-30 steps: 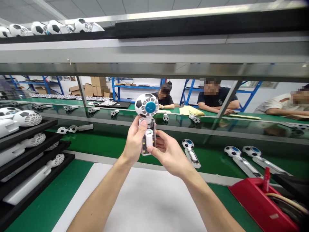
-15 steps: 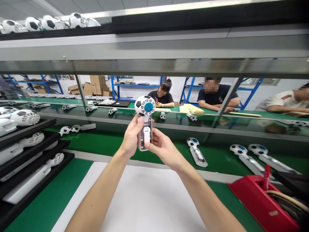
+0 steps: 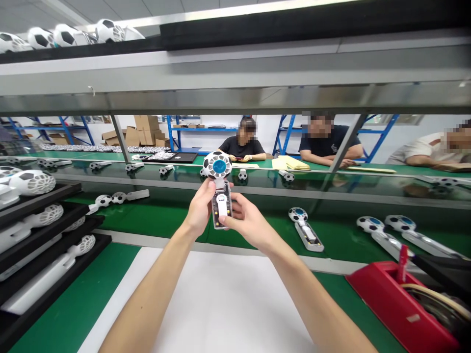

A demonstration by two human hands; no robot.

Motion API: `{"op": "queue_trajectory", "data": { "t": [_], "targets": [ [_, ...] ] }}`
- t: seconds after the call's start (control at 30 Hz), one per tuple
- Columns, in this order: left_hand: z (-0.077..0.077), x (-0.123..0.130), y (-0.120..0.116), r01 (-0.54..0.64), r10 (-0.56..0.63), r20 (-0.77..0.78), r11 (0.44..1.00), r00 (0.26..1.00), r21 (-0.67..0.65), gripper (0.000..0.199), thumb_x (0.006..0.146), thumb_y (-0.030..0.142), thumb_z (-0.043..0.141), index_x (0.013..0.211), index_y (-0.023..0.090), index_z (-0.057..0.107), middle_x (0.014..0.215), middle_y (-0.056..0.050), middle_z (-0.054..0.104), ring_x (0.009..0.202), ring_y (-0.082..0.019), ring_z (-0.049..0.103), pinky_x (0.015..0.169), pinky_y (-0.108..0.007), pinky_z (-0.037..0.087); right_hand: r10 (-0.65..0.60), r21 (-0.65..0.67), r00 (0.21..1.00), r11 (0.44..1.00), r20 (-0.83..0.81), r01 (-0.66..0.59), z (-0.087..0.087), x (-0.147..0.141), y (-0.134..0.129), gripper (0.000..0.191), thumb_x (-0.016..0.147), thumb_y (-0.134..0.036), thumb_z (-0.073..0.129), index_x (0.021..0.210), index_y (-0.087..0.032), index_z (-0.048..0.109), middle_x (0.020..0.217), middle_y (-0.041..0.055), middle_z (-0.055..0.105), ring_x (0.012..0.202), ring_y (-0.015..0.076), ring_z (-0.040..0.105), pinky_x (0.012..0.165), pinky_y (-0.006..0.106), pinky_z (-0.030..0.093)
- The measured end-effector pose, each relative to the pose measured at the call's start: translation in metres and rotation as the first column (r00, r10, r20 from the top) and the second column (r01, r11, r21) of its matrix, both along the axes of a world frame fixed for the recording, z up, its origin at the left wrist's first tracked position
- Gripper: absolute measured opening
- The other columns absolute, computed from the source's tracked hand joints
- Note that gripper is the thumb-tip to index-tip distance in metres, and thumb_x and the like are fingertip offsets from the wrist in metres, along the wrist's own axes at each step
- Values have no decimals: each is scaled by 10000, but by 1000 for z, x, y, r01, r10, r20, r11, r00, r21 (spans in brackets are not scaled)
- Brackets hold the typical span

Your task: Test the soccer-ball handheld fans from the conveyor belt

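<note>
By the green belt (image 3: pixel 162 220), we're holding one fan (image 3: pixel 221 192), left hand (image 3: pixel 200 208) pinching its side, right hand (image 3: pixel 253 225) thumbing its lower front, ideally going easy.

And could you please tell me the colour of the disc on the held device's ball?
The disc is blue, best seen in the head view.

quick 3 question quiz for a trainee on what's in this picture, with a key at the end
1. Fill in: the held device has a disc coloured ____.
2. True or false: the left hand and right hand both hold the held device.
3. Where is the red holder? A) left of the white sheet B) right of the white sheet C) on the white sheet

Key: 1. blue; 2. true; 3. B
</note>
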State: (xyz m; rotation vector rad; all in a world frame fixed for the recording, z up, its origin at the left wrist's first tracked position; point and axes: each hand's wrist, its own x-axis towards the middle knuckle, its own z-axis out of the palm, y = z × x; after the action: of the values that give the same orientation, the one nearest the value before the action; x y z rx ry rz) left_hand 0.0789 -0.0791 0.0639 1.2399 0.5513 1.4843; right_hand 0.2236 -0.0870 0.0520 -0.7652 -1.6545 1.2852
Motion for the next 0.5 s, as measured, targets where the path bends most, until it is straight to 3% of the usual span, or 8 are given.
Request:
{"op": "queue_trajectory", "data": {
  "t": [0.17, 0.5],
  "targets": [
    [-1, -1, 0, 5, -4, -11, 999, 1000, 32, 384, 920, 507, 578, 1126, 183, 602, 1170, -89, 682, 965, -224, 670, 764, -305, 545, 29, -45, 999, 999, -32, -31, 7, 3, -5, 549, 788, -246, 733, 1285, -208, 502, 1068, 74, 672, 1015, 248, 664, 821, 401, 579],
    [-5, -2, 5, -42, 47, -89, 998, 995, 53, 429, 921, 542, 571, 1152, 182, 596, 1156, -83, 676, 962, -202, 655, 773, -280, 514, 30, -115, 995, 992, -98, -42, 4, 2, 1, 486, 754, -264, 775, 1167, -198, 527, 943, 44, 681, 895, 219, 686, 730, 337, 575]
  ]
}}
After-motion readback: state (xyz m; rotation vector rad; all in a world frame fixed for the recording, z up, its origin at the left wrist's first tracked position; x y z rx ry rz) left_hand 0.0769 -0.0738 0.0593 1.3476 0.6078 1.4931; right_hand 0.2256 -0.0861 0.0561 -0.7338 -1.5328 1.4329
